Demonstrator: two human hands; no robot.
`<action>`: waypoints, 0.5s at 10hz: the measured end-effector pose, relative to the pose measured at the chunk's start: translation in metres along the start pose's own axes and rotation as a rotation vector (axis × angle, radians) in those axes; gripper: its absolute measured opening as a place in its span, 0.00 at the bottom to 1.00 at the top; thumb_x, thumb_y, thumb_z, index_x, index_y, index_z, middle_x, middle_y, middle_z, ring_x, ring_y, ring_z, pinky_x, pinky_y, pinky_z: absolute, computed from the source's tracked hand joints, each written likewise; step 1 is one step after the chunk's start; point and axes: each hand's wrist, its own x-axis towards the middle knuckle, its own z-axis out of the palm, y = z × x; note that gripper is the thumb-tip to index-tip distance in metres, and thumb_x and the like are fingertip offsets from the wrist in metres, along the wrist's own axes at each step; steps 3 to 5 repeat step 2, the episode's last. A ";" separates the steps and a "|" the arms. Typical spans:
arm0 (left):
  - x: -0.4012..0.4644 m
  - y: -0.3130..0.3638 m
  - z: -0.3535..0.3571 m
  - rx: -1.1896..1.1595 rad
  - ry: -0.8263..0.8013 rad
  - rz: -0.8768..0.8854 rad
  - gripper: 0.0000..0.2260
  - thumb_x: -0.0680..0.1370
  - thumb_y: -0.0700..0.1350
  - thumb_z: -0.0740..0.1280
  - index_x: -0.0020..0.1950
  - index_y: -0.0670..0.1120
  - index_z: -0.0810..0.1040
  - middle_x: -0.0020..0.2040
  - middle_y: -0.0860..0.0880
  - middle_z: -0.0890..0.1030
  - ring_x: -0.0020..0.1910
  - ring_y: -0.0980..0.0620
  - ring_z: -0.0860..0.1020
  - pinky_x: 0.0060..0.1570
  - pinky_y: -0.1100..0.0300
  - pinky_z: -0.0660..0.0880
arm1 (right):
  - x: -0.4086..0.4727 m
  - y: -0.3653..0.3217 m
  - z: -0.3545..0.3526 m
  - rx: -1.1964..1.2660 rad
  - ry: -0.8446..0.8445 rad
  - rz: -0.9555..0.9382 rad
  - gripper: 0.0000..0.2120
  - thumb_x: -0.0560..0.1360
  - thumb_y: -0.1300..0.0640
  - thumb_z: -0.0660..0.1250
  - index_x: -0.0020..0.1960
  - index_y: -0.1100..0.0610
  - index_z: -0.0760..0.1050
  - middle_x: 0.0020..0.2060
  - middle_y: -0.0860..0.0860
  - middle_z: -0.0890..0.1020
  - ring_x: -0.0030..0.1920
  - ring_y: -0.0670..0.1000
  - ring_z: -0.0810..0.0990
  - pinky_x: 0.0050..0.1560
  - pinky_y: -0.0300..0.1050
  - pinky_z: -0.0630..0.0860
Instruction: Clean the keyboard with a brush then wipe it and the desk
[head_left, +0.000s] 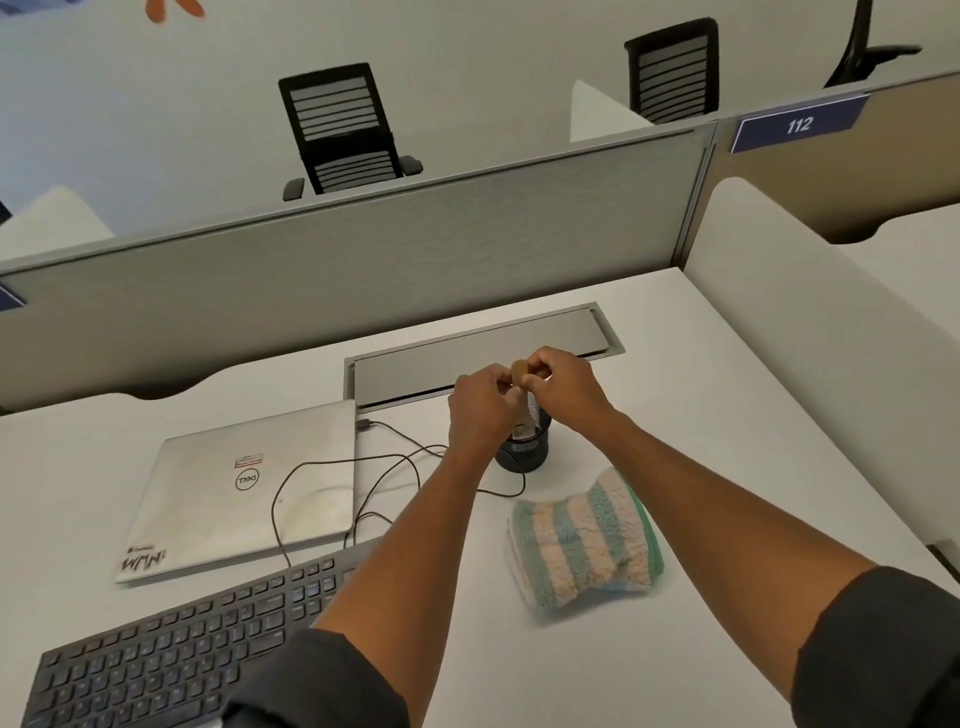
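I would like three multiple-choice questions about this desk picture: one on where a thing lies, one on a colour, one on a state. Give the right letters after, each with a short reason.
1. Where does the striped towel lie?
A. on the laptop
B. on the desk, right of the keyboard
C. inside the mesh cup

2. What colour is the keyboard?
A. white
B. red
C. black

3. In what state is the laptop?
A. lid closed
B. open, screen lit
C. standing on its edge

Answers:
1 B: the towel rests on the bare desk, beside the keyboard's right end.
2 C: its keys and frame are black.
3 A: the silver lid lies flat, logo up.
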 end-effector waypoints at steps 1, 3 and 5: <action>-0.001 -0.003 0.000 0.007 0.015 0.003 0.09 0.78 0.46 0.71 0.58 0.48 0.84 0.50 0.51 0.86 0.45 0.55 0.81 0.43 0.67 0.72 | 0.001 0.001 0.001 -0.009 -0.021 0.004 0.05 0.78 0.58 0.68 0.52 0.57 0.79 0.47 0.52 0.82 0.48 0.51 0.80 0.43 0.37 0.71; 0.000 0.000 -0.002 -0.006 0.038 0.017 0.11 0.78 0.44 0.71 0.60 0.47 0.83 0.51 0.50 0.85 0.47 0.54 0.81 0.49 0.62 0.77 | 0.004 -0.002 -0.001 0.003 -0.018 0.008 0.06 0.78 0.58 0.69 0.54 0.57 0.79 0.48 0.52 0.83 0.48 0.51 0.80 0.45 0.39 0.73; 0.000 0.000 -0.002 -0.006 0.038 0.017 0.11 0.78 0.44 0.71 0.60 0.47 0.83 0.51 0.50 0.85 0.47 0.54 0.81 0.49 0.62 0.77 | 0.004 -0.002 -0.001 0.003 -0.018 0.008 0.06 0.78 0.58 0.69 0.54 0.57 0.79 0.48 0.52 0.83 0.48 0.51 0.80 0.45 0.39 0.73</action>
